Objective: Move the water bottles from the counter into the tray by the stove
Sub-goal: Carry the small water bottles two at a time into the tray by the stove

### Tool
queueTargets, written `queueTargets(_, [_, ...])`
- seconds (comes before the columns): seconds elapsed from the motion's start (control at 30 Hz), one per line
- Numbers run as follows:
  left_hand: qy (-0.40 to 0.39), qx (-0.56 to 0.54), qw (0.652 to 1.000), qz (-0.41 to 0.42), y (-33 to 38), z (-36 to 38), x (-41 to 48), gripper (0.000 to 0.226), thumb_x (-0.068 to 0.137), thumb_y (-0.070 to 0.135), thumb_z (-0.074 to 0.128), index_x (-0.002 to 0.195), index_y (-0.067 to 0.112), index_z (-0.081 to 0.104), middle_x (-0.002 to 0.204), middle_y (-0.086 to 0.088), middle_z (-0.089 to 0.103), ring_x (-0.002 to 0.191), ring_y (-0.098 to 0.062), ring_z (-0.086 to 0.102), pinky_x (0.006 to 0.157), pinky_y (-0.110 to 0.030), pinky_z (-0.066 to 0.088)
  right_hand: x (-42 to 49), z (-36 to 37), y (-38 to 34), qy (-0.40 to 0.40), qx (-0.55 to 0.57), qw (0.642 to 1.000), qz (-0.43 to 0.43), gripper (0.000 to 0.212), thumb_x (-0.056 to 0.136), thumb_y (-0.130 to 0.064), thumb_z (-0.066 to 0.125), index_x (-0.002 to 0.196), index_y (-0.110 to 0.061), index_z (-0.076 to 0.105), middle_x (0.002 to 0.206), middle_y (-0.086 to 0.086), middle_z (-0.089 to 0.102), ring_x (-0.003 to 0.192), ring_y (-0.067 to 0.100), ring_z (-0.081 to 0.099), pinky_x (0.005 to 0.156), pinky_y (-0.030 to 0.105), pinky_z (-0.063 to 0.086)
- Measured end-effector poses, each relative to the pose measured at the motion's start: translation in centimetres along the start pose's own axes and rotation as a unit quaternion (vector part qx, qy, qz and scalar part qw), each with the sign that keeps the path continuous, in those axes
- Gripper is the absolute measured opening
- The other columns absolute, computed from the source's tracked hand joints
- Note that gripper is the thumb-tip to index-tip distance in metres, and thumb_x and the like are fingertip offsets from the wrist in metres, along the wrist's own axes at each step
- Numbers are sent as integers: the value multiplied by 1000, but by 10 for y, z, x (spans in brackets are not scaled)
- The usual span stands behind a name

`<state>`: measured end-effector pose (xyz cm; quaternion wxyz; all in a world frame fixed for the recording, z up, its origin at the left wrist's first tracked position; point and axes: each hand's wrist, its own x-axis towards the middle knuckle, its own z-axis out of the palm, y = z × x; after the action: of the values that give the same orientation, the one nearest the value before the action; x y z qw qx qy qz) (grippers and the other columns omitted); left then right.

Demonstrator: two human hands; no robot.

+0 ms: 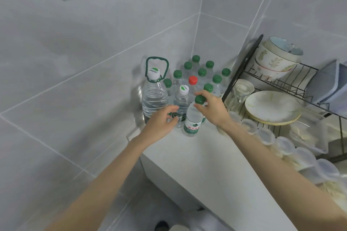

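bottles in tiled corner, dish rack beside

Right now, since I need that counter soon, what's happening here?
A person's right hand pinches the cap of the front green-capped bottle, which is on the counter. The left hand reaches the white-capped bottle; its grip is unclear. The other bottles stand in the corner. No tray is in view.

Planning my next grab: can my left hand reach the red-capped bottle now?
Probably, but only from above: the red-capped bottle is hemmed in by the small white-capped bottle in front and green-capped bottles around, though its cap stands clear for the left hand.
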<state>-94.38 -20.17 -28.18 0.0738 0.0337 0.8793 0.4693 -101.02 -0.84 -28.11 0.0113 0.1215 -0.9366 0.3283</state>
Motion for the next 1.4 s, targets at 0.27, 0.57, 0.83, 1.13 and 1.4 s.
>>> queueTargets(0.27, [-19,-26,999,-9,-3,1,-1,49,92,20,58,139,22,44,138,3,50,120,-13,51,100,-28,42,-7,-6,2,11,18,1000,-3,32,85,-19,70,116,-21,62,103,2,69,94,25,66,87,38,52])
queueTargets(0.57, [-24,-94,995,29,21,13,1,69,72,30,81,125,50,42,121,28,55,106,13,52,93,-15,42,-18,-69,-46,71,104,987,-97,35,88,-29,67,122,-29,62,103,-24,64,80,-8,57,80,17,48])
queueTargets(0.83, [36,-161,985,59,33,22,8,75,53,33,91,117,43,53,111,19,67,102,-1,64,86,-30,56,-23,-101,-67,75,173,971,-148,33,87,-29,68,120,-25,65,109,-11,70,83,2,61,84,19,48])
queueTargets(1.13, [108,-163,980,38,34,19,5,64,57,11,91,102,41,57,96,17,69,84,7,66,67,-12,52,-7,-98,-56,50,200,968,-144,29,95,-39,53,120,-31,64,116,-15,66,104,1,62,91,31,52])
queueTargets(1.4, [143,-196,970,-5,34,7,-1,64,57,18,90,108,37,56,99,17,69,90,1,65,69,-15,54,37,-61,6,-32,-24,999,-31,43,92,-17,59,134,-11,52,138,8,54,128,22,47,104,28,33])
